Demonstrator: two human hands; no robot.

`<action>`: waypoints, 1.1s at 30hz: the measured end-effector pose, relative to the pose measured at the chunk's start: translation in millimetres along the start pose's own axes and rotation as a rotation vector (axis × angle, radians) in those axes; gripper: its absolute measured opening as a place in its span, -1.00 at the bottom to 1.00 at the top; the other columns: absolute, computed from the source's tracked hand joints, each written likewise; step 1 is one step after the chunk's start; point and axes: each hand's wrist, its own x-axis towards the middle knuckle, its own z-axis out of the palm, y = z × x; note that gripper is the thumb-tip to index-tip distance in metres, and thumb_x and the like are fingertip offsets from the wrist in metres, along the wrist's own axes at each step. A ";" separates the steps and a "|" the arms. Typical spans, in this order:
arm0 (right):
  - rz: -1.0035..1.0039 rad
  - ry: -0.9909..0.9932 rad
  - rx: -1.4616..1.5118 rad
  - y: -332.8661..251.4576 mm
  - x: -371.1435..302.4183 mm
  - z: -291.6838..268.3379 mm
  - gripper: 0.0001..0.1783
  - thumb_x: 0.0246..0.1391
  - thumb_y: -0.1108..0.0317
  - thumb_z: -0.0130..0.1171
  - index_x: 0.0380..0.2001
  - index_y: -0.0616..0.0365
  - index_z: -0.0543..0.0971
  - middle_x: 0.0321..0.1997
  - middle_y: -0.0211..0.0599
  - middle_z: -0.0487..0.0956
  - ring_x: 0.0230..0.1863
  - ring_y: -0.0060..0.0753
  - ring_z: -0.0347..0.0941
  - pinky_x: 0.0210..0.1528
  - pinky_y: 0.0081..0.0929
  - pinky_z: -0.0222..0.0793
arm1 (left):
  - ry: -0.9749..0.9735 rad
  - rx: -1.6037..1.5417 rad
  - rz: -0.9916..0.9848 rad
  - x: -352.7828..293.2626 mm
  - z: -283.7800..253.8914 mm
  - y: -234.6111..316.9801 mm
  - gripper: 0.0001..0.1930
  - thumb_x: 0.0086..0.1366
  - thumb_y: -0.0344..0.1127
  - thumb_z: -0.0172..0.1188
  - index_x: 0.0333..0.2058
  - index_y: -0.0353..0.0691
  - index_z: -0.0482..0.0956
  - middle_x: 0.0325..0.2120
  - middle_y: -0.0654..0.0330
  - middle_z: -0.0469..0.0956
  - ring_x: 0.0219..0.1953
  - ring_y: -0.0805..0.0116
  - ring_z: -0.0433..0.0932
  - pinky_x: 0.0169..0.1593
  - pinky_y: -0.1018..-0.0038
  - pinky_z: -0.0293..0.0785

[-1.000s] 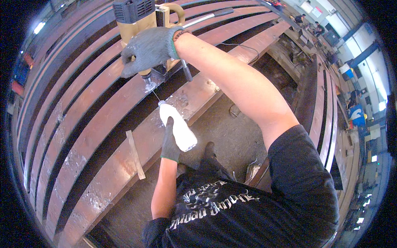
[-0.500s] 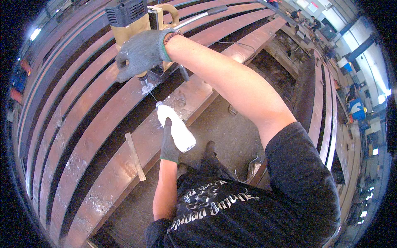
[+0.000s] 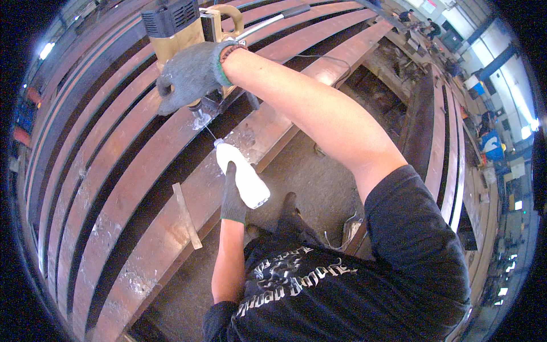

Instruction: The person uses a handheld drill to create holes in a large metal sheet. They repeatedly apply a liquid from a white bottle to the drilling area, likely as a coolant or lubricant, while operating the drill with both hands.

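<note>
- The left hand (image 3: 232,192), in a grey glove, has its fingers closed around a white bottle (image 3: 245,178)
- The bottle tilts above the nearest rusty beam (image 3: 151,253), its thin nozzle (image 3: 210,133) pointing up-left at the drill's lower end
- The right hand (image 3: 191,74), gloved too, lies across the front of a tan-and-dark drill (image 3: 178,44); whether its fingers grip, I cannot tell
- The drill stands over the next beam (image 3: 149,158), with whitish wet residue (image 3: 200,122) around its lower end
- A narrow flat strip (image 3: 187,216) lies across the nearest beam, left of the bottle
</note>
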 end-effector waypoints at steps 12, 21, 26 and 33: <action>-0.042 0.074 -0.038 1.0 -1.9 6.9 -0.33 0.16 -0.31 0.11 -0.04 0.05 0.72 -0.10 -0.09 0.74 -0.05 -0.06 0.68 0.09 -0.21 0.53 | -0.046 -0.083 0.000 -3.0 2.7 -1.2 -0.57 0.48 0.10 0.16 0.03 -0.16 0.54 -0.29 0.24 0.62 -0.30 0.35 0.64 -0.22 0.38 0.65; 0.005 -0.015 -0.017 -9.2 -2.4 -7.6 -0.35 0.21 -0.26 0.07 0.02 0.07 0.67 0.02 0.00 0.69 0.11 0.05 0.59 0.21 -0.18 0.43 | -0.042 -0.084 -0.026 -5.9 2.6 2.2 -0.57 0.49 0.07 0.14 0.00 -0.21 0.52 -0.31 0.21 0.61 -0.33 0.33 0.64 -0.26 0.36 0.66; 0.021 -0.030 0.008 -10.8 -1.0 -7.4 -0.35 0.21 -0.27 0.08 0.03 0.07 0.67 0.03 0.00 0.69 0.11 0.04 0.59 0.22 -0.17 0.43 | -0.093 -0.110 -0.014 1.2 -7.3 -2.9 -0.54 0.48 0.07 0.16 0.00 -0.27 0.52 -0.29 0.16 0.63 -0.34 0.29 0.66 -0.26 0.34 0.68; -0.002 -0.007 -0.028 -11.4 -1.5 -5.2 -0.37 0.23 -0.24 0.09 0.03 0.08 0.66 -0.03 -0.01 0.71 0.07 0.04 0.62 0.19 -0.16 0.46 | -0.059 -0.047 0.001 2.4 -10.0 -4.6 -0.51 0.45 0.09 0.19 -0.01 -0.29 0.52 -0.31 0.14 0.64 -0.35 0.28 0.67 -0.27 0.32 0.68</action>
